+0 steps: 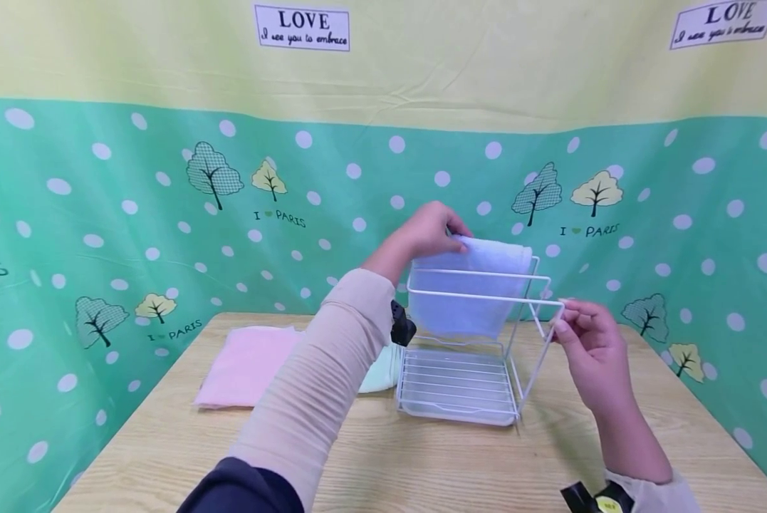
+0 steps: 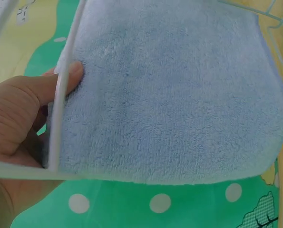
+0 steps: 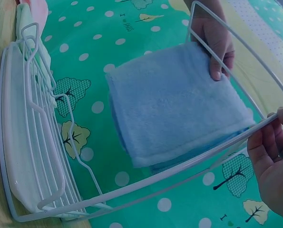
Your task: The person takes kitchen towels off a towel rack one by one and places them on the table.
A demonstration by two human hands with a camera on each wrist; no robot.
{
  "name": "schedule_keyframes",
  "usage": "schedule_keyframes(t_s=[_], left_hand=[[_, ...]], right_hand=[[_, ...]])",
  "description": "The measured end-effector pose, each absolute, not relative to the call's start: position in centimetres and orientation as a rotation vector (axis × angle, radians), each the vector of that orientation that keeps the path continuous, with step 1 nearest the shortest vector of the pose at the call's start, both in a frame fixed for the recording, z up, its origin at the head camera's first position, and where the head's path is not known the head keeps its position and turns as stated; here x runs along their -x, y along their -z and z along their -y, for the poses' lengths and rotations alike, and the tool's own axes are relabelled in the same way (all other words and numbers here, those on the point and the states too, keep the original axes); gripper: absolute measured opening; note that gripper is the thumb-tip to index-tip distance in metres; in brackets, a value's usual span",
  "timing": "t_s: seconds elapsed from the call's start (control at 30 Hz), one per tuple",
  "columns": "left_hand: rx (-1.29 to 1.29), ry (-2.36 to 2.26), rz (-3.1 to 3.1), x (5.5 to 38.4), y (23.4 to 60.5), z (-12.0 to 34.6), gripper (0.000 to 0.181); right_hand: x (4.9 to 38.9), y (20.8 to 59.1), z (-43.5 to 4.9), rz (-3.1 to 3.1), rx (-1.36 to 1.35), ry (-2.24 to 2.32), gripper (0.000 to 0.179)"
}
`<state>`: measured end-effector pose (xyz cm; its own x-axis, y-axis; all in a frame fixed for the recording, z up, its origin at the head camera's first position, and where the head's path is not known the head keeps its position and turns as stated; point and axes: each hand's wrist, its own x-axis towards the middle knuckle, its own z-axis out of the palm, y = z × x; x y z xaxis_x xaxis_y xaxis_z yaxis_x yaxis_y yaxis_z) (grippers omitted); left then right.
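Observation:
A white wire rack [image 1: 486,294] stands on the table, with a shallow drip tray [image 1: 454,406] at its base. My left hand [image 1: 429,229] pinches the upper edge of a light blue towel [image 1: 466,306], thumb on its near face in the left wrist view. Folded in layers, the towel [image 3: 174,104] hangs among the rack's upper bars; whether it rests on the rear bar I cannot tell. With thumb and fingers, my right hand [image 1: 591,349] grips the rack's upper right front corner, also seen in the right wrist view.
A pink folded cloth [image 1: 248,363] lies on the wooden table [image 1: 383,470], left of the rack. Between them is a pale green cloth [image 1: 379,374], partly hidden by my left sleeve. A green and yellow patterned curtain [image 1: 332,171] stands behind the table.

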<state>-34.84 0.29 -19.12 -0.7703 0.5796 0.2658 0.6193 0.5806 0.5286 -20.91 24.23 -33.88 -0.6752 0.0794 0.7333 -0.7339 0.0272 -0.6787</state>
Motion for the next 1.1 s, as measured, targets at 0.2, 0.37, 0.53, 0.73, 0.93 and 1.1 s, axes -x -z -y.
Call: schedule_keyframes(t_s=[0.2, 0.37, 0.53, 0.73, 0.93, 1.1], left_hand=[[1.051, 1.032, 2.664, 34.4, 18.1, 0.3, 0.017], [1.03, 1.052, 2.657, 33.9, 17.3, 0.7, 0.017], [0.968, 1.094, 2.674, 33.7, 16.8, 1.3, 0.017], [0.906, 1.277, 2.647, 33.7, 16.4, 2.2, 0.014], [0.863, 1.516, 2.568, 33.6, 16.2, 3.1, 0.015], [0.827, 1.578, 2.502, 33.7, 16.2, 3.8, 0.015]], right_hand=[[20.8, 33.8, -24.2, 1.693, -0.669, -1.727, 0.027], [20.9, 33.8, -24.2, 1.679, -0.666, -1.741, 0.027], [21.1, 33.8, -24.3, 1.674, -0.711, -1.736, 0.027], [21.0, 33.9, -24.4, 1.691, -0.682, -1.728, 0.027], [20.8, 34.0, -24.2, 1.708, -0.597, -1.72, 0.027], [20.9, 33.9, -24.2, 1.702, -0.631, -1.724, 0.027]])
